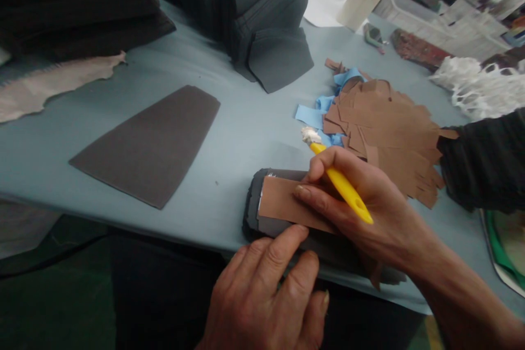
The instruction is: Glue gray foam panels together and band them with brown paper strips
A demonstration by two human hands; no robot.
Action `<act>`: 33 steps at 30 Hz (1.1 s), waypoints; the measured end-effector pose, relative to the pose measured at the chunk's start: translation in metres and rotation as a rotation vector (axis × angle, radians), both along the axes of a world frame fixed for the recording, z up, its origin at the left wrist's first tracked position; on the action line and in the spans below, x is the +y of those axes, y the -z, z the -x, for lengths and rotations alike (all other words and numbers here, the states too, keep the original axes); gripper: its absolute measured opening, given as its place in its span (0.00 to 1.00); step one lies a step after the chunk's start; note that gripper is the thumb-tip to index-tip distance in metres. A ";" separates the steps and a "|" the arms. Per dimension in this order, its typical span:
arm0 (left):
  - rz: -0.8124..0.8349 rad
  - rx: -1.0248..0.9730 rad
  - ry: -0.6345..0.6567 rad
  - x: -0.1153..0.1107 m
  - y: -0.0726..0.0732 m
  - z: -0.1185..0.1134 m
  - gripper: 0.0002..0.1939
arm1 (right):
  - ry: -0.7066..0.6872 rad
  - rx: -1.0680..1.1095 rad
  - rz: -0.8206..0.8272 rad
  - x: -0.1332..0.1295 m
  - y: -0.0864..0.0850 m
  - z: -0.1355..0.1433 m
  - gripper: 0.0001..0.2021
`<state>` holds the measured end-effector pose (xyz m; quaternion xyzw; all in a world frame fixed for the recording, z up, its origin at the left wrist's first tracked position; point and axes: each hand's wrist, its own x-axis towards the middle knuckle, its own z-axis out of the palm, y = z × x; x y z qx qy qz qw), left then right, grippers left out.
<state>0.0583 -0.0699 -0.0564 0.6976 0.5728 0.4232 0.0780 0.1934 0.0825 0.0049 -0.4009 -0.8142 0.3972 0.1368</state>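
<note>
One grip, two jobs

My right hand [381,208] curls round the yellow brush [340,180], its tip angled away, perhaps to spare the brown strip [283,199] beneath my thumb. That strip lies atop a dark stack [270,224] near the bench [254,131] edge. My left hand [266,290], half-bent and apparently gripping nothing, meets the strip's near side, likely steadying it. Beyond the grey-blue surface, the cluttered room blurs.

The yellow brush [348,192] slants, its bristles (clotted with whitish paste) toward eleven o'clock, handle end toward five. Near eight o'clock from it, a brown strip [281,199], white-edged at nine, lies flat on a dark-grey stack [270,224].
</note>
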 end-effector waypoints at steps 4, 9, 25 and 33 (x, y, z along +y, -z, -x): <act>0.007 -0.010 0.000 -0.001 0.000 -0.001 0.10 | -0.001 0.005 -0.010 -0.001 0.000 0.000 0.06; 0.010 -0.005 -0.011 0.000 -0.001 -0.001 0.10 | 0.017 -0.003 -0.009 -0.001 0.000 0.002 0.06; 0.022 -0.014 0.004 0.001 -0.002 0.000 0.09 | 0.037 0.015 -0.015 -0.004 0.002 0.002 0.06; 0.042 -0.003 0.014 0.001 -0.005 0.000 0.09 | 0.023 0.047 -0.030 -0.003 0.001 0.004 0.06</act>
